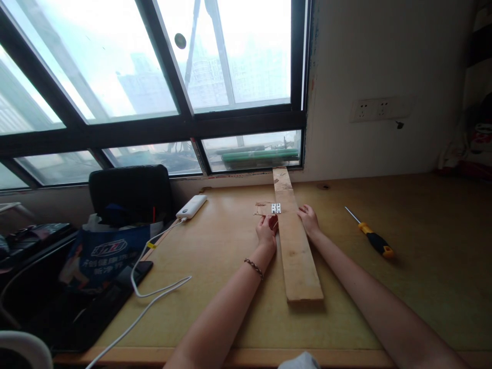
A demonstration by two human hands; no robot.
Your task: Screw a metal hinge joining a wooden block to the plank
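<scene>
A long wooden board [298, 251] lies lengthwise on the table, its far end close to the window sill. At its left edge sits a small piece of wood [263, 209], with a silver hinge [275, 208] lying across the joint between the two. My left hand [267, 233] grips the near edge of the small piece, its fingers bent and partly hidden beside the board. On the other side, my right hand [308, 220] holds the board's right edge with curled fingers. A screwdriver [371, 236] with a yellow and black handle rests to the right, apart from both hands.
On the table's left side lie a white power bank [192, 206] and its white cable [169, 290]. Beyond the left edge are a black chair [130, 192] and a blue bag [111, 256]. A window and a wall with sockets [372, 109] stand behind.
</scene>
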